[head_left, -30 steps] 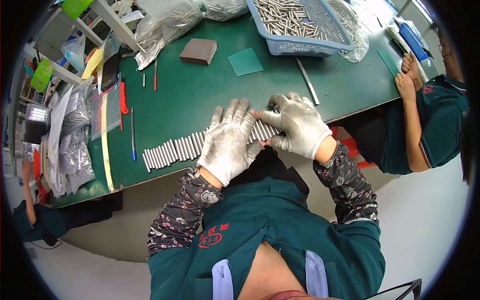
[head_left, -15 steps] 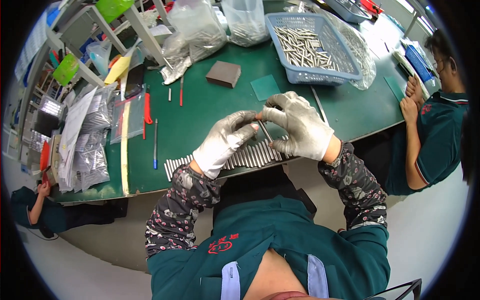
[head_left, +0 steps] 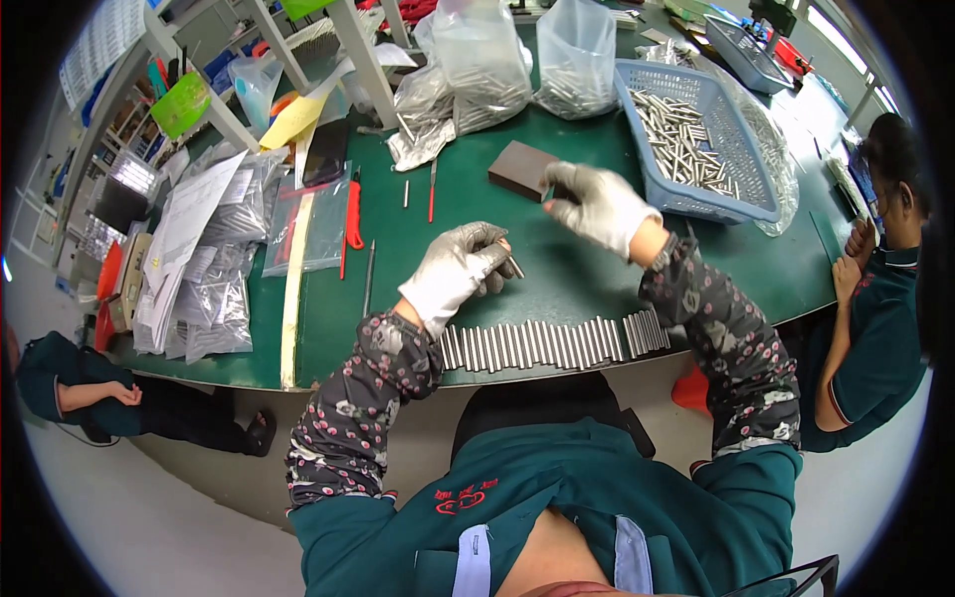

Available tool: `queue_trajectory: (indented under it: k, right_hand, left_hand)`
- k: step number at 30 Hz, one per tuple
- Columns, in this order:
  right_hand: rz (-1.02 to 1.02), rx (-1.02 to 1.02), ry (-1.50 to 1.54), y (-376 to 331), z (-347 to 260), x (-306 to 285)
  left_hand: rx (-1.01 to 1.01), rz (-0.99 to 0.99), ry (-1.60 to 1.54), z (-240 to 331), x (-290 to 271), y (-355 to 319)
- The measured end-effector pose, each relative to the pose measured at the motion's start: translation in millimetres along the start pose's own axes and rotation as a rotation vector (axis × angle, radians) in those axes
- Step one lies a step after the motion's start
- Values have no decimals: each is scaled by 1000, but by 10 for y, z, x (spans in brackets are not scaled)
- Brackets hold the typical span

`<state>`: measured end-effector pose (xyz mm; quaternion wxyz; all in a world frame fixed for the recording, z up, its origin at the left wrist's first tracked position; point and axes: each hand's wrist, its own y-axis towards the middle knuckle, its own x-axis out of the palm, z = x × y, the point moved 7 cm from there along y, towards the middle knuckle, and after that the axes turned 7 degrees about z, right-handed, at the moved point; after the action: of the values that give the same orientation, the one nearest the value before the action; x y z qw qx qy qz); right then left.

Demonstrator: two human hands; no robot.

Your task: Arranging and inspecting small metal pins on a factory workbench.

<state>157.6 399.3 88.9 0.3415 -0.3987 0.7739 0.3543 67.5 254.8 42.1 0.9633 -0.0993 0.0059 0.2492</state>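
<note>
My left hand, in a worn white glove with bare fingertips, pinches a short metal pin above the green table. Its thumb and forefinger are closed on the pin, which points down to the right. My right hand, gloved the same way, has reached out to the dark brown rectangular block. Thumb and fingers bend around the block's right end, partly covering it. Along the near table edge lies a row of similar metal pins, side by side, with a small gap toward its right end.
Loose pins fill a blue mesh basket at the back right. Plastic bags of pins stand behind the block. A red-handled cutter, a thin red tool and bagged parts lie left. A co-worker sits right.
My hands have parted. The right one has let go of the pin and moved away to the block; the left keeps the pin. The whole view has shifted, uncovering more of the row.
</note>
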Motion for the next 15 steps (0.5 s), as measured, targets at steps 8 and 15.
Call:
queue_trajectory:
  k: [8,15]
  right_hand:
    - [-27,-37,-553,549,-14,345]
    - [55,-32,-318,325,-46,276]
  left_hand:
    - [-77,65,167,-243,-149,168]
    - [-95,73,122,-321,-178,164]
